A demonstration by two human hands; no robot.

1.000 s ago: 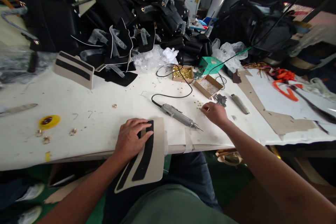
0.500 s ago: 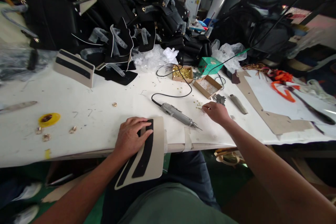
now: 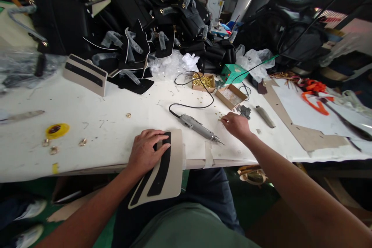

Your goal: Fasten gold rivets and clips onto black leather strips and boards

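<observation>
A beige bag panel with two black strips lies at the table's front edge, part of it overhanging toward my lap. My left hand lies flat on it with the fingers stretched out. Beyond the electric screwdriver, my right hand is down on the table with its fingertips pinched together. Small brass pieces are scattered right by those fingertips. Whatever is between the fingers is too small or hidden to make out. The screwdriver lies on its side, its bit pointing toward the front edge.
Behind are a box of brass pieces, an open cardboard box and a green power unit. A grey-handled tool lies at right. A yellow tape roll and another panel are at left. Black bags pile up behind.
My right hand has shifted slightly left and nearer to me among the brass pieces. The view has turned a little; my left hand stays put on the bag panel.
</observation>
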